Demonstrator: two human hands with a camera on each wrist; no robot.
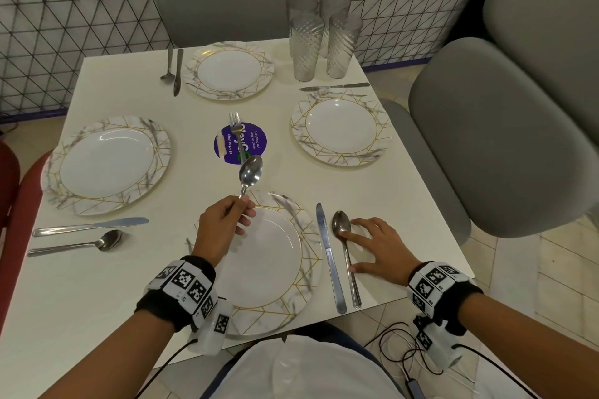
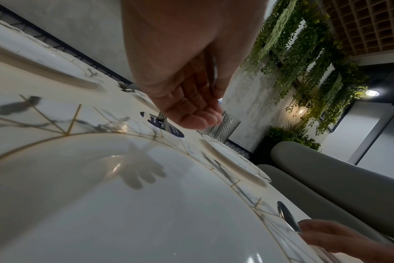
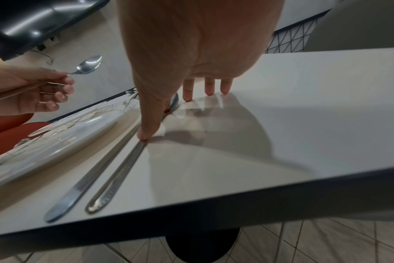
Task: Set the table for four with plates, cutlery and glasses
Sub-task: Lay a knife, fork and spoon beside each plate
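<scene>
My left hand (image 1: pixel 227 220) holds a steel spoon (image 1: pixel 250 173) by its handle, bowl up, above the far rim of the near plate (image 1: pixel 275 269); the same spoon (image 3: pixel 89 65) shows in the right wrist view. My right hand (image 1: pixel 372 246) lies spread on the table, forefinger and thumb touching the spoon (image 1: pixel 346 256) that lies beside a knife (image 1: pixel 329 256) to the right of that plate. Three more marbled plates sit at the left (image 1: pixel 107 165), far (image 1: pixel 228 70) and right (image 1: pixel 340 129). A fork (image 1: pixel 238 133) lies on the purple sticker at the centre.
Several ribbed glasses (image 1: pixel 321 39) stand clustered at the far right corner. A knife (image 1: pixel 334 87) lies above the right plate; a knife and spoon (image 1: pixel 90 235) lie by the left plate, another pair (image 1: pixel 173 70) by the far plate. Grey chairs (image 1: pixel 486 139) surround the table.
</scene>
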